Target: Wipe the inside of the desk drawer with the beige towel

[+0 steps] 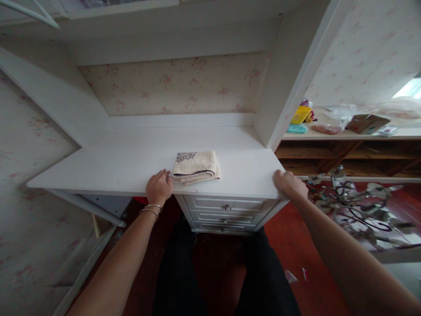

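Folded beige towel (196,166) lies flat on white desk (115,162), centre, near front edge. Left hand (158,188) just left of towel, fingers loosely bent, tips at towel edge, holding nothing. Right hand (289,184) clasps desk's near right corner. Drawers (226,213) below.

Folded towel (196,166) on white desk (125,162), left hand (159,188) beside it, right hand (289,184) gripping corner

Soft, even daylight from a blown-out window (409,89) at far right, dim beneath the desk (98,162). Faint shadows, no glare. Bows strongly toward the edges, slightly soft throughout.
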`<state>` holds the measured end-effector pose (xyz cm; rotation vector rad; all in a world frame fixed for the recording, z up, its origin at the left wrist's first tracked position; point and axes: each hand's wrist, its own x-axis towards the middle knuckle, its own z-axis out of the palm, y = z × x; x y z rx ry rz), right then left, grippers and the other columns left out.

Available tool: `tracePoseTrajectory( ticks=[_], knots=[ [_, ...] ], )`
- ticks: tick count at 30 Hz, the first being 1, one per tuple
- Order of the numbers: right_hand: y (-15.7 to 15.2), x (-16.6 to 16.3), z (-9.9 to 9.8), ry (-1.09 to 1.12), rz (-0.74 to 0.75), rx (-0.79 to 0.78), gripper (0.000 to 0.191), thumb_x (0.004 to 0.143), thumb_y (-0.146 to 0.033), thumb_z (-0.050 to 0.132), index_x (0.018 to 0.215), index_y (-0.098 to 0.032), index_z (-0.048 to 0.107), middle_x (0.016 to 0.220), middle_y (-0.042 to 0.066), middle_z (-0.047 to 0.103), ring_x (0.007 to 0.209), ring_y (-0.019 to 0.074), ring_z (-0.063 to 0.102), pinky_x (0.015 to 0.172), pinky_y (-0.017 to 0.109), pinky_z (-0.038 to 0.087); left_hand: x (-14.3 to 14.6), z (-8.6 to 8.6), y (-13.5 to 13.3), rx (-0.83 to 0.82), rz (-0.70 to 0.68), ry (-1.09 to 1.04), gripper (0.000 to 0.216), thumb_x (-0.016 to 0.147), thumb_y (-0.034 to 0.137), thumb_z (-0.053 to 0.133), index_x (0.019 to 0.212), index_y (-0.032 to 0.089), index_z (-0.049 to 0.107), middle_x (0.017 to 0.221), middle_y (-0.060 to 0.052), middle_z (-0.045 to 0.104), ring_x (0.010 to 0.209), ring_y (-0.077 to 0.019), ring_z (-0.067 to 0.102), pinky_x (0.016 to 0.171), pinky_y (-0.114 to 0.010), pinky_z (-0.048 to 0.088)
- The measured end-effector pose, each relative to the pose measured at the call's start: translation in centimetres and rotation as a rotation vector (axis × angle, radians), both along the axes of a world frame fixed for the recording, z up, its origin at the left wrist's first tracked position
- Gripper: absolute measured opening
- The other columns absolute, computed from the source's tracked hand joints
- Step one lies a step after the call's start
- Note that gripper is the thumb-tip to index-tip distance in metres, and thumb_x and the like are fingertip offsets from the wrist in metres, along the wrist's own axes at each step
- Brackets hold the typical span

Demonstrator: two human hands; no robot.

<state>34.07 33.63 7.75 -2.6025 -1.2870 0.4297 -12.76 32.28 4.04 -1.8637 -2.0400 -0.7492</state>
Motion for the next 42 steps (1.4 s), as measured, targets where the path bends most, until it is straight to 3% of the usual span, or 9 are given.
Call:
tracePoseTrajectory(
  ticks=[42],
  knots=[
    [0.26,0.54,-0.84,-0.012,0.021,0.023,0.070,0.093,-0.054,0.025,0.129,-0.004,0.059,0.120,0.032,0.062,0.119,0.0435,0.057,0.091,0.056,0.048,0.03,-0.04,0.04,0.018,-0.007,-0.014,0.040,0.090,0.023,0.041,0.114,0.014,0.071,0.128,-0.011,0.066,0.121,-0.0247,0.058,0.107,-0.038,0.040]
  ],
)
